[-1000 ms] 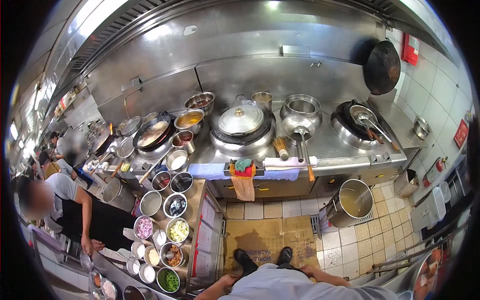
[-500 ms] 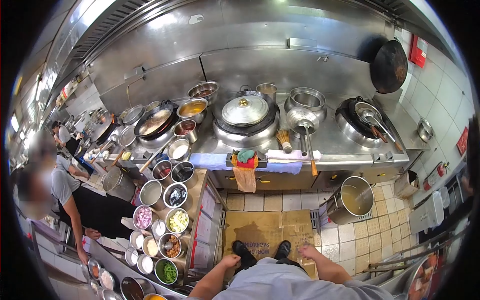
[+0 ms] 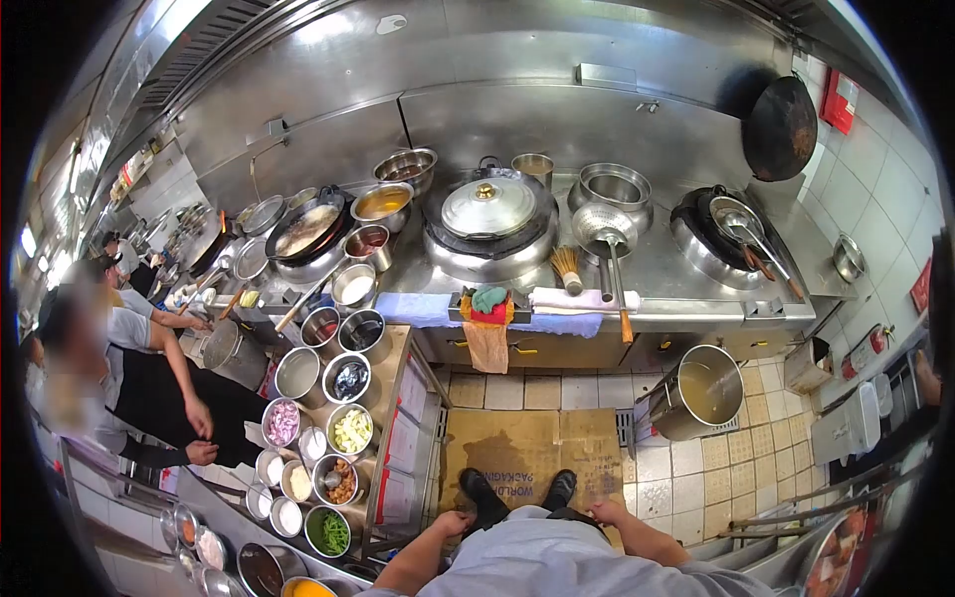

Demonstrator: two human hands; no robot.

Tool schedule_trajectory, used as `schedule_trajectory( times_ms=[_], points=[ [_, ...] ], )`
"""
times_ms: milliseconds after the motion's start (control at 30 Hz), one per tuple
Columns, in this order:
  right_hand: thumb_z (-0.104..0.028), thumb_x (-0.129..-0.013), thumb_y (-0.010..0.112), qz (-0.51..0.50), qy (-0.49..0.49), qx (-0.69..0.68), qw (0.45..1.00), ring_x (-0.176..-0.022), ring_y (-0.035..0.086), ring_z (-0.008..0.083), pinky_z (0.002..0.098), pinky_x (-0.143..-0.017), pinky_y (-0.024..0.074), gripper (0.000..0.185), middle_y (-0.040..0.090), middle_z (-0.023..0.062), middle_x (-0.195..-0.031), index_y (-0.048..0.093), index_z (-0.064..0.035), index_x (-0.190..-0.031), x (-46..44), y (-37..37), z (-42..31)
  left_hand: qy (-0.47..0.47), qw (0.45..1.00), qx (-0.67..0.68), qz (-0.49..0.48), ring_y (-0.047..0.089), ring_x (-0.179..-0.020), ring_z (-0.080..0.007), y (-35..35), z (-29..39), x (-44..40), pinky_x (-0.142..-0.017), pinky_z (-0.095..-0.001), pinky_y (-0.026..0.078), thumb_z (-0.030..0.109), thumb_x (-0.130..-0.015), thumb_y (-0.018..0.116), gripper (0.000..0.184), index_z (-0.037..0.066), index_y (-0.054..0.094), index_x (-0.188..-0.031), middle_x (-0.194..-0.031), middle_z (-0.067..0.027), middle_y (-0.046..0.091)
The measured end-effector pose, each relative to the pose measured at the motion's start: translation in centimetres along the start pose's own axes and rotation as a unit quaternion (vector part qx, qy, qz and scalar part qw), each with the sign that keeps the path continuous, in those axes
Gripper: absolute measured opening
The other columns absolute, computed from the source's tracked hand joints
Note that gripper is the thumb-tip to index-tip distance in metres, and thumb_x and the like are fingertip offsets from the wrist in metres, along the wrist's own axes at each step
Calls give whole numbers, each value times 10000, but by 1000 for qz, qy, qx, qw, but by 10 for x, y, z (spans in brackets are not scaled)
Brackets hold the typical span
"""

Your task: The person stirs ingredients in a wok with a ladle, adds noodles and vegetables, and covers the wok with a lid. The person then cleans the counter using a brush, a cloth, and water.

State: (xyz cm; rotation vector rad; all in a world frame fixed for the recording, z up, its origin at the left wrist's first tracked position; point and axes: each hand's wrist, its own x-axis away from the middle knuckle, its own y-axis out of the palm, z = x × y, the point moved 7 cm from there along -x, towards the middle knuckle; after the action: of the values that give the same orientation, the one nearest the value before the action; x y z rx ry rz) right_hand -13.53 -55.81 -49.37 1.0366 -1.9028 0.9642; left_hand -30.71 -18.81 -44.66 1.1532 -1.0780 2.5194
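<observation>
My left hand is at waist height beside my grey shirt, its fingers curled closed. On the other side of my waist, my right hand is closed too, near dark cloth at my hip. Whether either hand pinches anything is too small to tell. Below them my black shoes stand on a flattened cardboard sheet. To the left of my left hand, a prep table holds bowls, among them chopped greens and browned pieces.
Ahead is a steel stove counter with a lidded wok, a perforated strainer, a bamboo brush and folded cloths. A tall pot of liquid stands at right. Co-workers, one in a black apron, stand at left.
My right hand has come down and in toward my waist; my left hand has moved slightly. At left, a co-worker's hand has lifted away from the bowls, and another person now shows there.
</observation>
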Motion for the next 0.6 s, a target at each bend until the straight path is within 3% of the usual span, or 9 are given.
schedule_trajectory(
  times_ms=[67, 133, 200, 333, 433, 500, 600],
  points=[
    [-331, -924, 422, 4, 58, -78, 995, -714, 612, 164, 309, -584, 477, 310, 636, 68, -869, 602, -162, -1112, 5, 2, 23, -32, 999, 25, -8, 606, -959, -304, 13, -34, -10, -843, -373, 468, 447, -836, 506, 400, 165, 638, -1087, -1015, -150, 638],
    [-334, -918, 434, 13, 55, -71, 996, -724, 614, 171, 317, -593, 479, 309, 640, 71, -876, 602, -163, -1112, 14, -2, 29, -64, 997, 51, -16, 607, -955, -300, 16, -47, -9, -838, -369, 470, 453, -836, 503, 403, 168, 637, -1088, -1006, -147, 641],
    [-337, -912, 445, 23, 53, -64, 996, -734, 617, 178, 325, -602, 480, 308, 644, 75, -883, 603, -164, -1112, 18, -5, 31, -67, 997, 22, -14, 660, -782, -203, 15, -51, -9, -738, -332, 506, 353, -852, 537, 341, 116, 648, -1070, -928, -92, 673],
    [-343, -903, 469, 38, 43, -85, 995, -714, 618, 184, 333, -601, 486, 295, 644, 77, -879, 609, -157, -1085, 15, -11, 24, -83, 996, 22, -5, 659, -782, -207, 12, -39, -4, -727, -336, 507, 358, -854, 537, 342, 114, 651, -1064, -924, -90, 674],
    [-341, -905, 478, 41, 26, -90, 995, -698, 618, 177, 321, -579, 488, 281, 641, 72, -861, 615, -150, -1059, 8, -15, 6, -62, 997, 40, 6, 650, -841, -216, 6, -12, 1, -771, -325, 494, 370, -850, 543, 351, 119, 647, -1074, -961, -97, 669],
    [-334, -909, 478, 42, 25, -90, 995, -694, 619, 172, 312, -564, 489, 271, 637, 67, -848, 618, -146, -1047, 7, -14, -2, -16, 999, 35, 19, 595, -996, -274, 4, 2, -2, -858, -351, 462, 383, -849, 517, 349, 160, 637, -1089, -1067, -103, 634],
    [-313, -916, 482, 34, -22, -112, 993, -691, 625, 162, 292, -528, 484, 252, 634, 61, -825, 620, -143, -1042, -8, -13, -12, 1, 998, 54, 18, 609, -971, -229, 7, 10, -11, -849, -309, 458, 374, -847, 554, 355, 135, 640, -1094, -1039, -97, 652]
  ],
)
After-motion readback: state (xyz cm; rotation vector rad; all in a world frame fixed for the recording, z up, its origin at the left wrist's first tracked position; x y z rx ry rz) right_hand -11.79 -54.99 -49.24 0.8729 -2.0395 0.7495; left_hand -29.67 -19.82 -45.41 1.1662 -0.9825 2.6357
